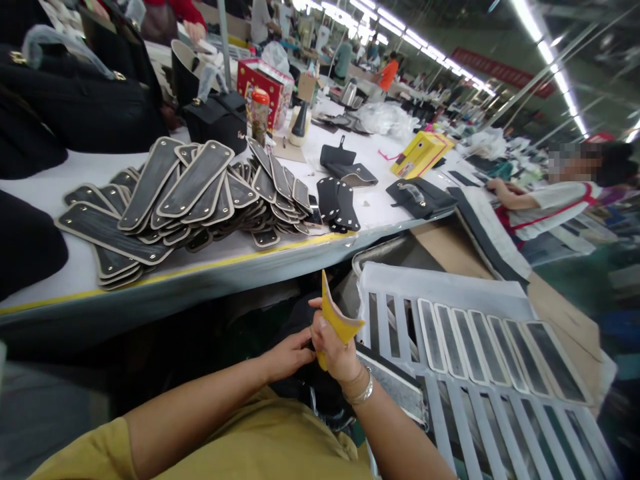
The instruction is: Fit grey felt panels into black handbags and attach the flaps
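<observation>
My right hand [335, 343], a metal bracelet on its wrist, is closed around a curved yellow piece [343, 323]. The piece is thin with a pale edge, and looks bent like a folded sheet of leather or foam. Close beside it, my left hand [290, 355] has its thumb and fingers curled together near the yellow piece's lower end. Its fingertips are partly hidden, so I cannot make out what it grips. Right of my right wrist, a grey panel with a pale border [395, 383] lies at the rack's near side.
On the white slatted rack [450, 417] lie several dark strips with pale edges [477, 347]. A heap of dark panels with studs [195, 183] covers the worktable [200, 267] at left, near black bags [90, 110]. A yellow box [423, 153] stands farther back. A co-worker [545, 207] is at right.
</observation>
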### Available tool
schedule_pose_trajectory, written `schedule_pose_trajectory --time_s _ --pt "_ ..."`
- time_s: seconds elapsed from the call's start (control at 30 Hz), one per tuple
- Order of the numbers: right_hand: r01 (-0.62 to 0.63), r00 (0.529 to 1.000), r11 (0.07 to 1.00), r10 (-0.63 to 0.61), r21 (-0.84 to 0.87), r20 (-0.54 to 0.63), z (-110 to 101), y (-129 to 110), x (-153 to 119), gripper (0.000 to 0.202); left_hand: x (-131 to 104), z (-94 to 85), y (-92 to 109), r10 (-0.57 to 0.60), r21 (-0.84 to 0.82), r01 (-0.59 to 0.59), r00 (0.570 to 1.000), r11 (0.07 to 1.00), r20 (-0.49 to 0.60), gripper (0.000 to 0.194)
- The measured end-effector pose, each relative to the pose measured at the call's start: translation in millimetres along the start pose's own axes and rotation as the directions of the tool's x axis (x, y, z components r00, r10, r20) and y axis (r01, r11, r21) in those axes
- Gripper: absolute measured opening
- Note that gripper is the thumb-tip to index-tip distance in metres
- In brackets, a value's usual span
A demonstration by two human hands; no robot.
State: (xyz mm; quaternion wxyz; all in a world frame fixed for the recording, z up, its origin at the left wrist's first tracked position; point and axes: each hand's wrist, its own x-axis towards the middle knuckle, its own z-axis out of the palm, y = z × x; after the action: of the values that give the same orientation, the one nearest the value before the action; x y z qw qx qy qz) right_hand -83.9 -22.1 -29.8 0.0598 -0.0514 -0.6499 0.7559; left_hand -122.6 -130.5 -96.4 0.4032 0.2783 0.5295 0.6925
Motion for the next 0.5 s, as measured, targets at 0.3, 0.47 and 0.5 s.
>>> schedule_pose_trajectory --time_s 0.3,0.47,0.5 --pt "0.179 0.864 0.960 -0.049 0.215 -0.502 -38 -26 18 0.023 0 8.8 -1 -0.082 0.174 0.096 0.993 0.980 -0.087 0.066" --pt "0.178 0.836 0.969 -0.058 0.171 -0.546 -28 -14 30 0.025 4 10.5 -5 -0.067 0.187 0.078 0.996 0.979 -0.061 0.065" --pt "0.175 0.836 0.969 -0.054 0.173 -0.547 -25 -10 32 0.026 4 10.0 -7 -0.056 0.200 0.065 0.997 0.978 -0.054 0.065"
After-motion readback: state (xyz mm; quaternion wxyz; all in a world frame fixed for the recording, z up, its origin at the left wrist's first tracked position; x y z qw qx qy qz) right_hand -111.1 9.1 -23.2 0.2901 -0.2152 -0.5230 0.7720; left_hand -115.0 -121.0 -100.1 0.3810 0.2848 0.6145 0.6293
